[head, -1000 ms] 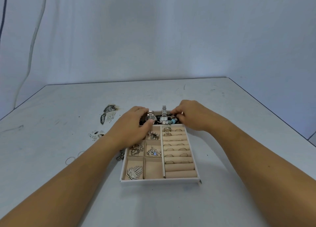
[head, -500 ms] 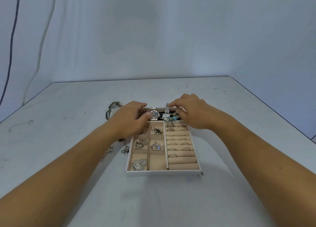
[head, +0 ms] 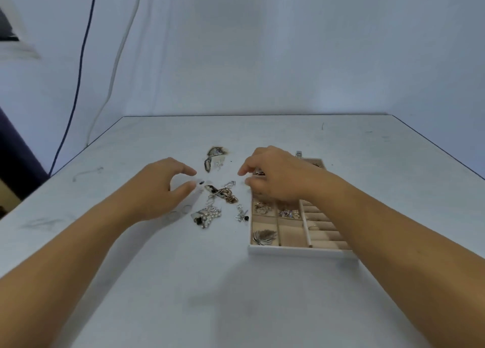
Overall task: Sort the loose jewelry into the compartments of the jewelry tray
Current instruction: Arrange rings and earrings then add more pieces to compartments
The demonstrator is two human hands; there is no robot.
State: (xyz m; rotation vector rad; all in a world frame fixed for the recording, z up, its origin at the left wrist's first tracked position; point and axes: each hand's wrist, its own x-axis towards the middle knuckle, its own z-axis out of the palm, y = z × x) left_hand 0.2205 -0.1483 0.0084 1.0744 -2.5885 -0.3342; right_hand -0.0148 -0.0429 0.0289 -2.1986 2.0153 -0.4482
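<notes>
The white jewelry tray (head: 294,250) with beige compartments lies right of centre; a silver leaf brooch (head: 264,236) fills its near left cell, and small pieces sit in cells above. Loose jewelry (head: 221,194) lies in a heap on the table left of the tray, with a pearl piece (head: 207,216) and a small dangling earring (head: 242,214) nearer me. A patterned pair (head: 214,157) lies further back. My left hand (head: 160,187) hovers left of the heap, thumb and fingers spread, holding nothing. My right hand (head: 278,175) is over the tray's far left corner, fingers loosely curled, nothing visibly in them.
The grey-white table (head: 236,295) reaches back to a pale wall. Two cables (head: 78,80) hang down the wall at the left. The table's left edge (head: 78,156) runs diagonally, with a dark object beyond it. A watch strap end (head: 298,153) pokes out behind the tray.
Both hands have left the tray's far compartment and moved left toward the loose heap. The view has swung left, so the tray now sits to the right.
</notes>
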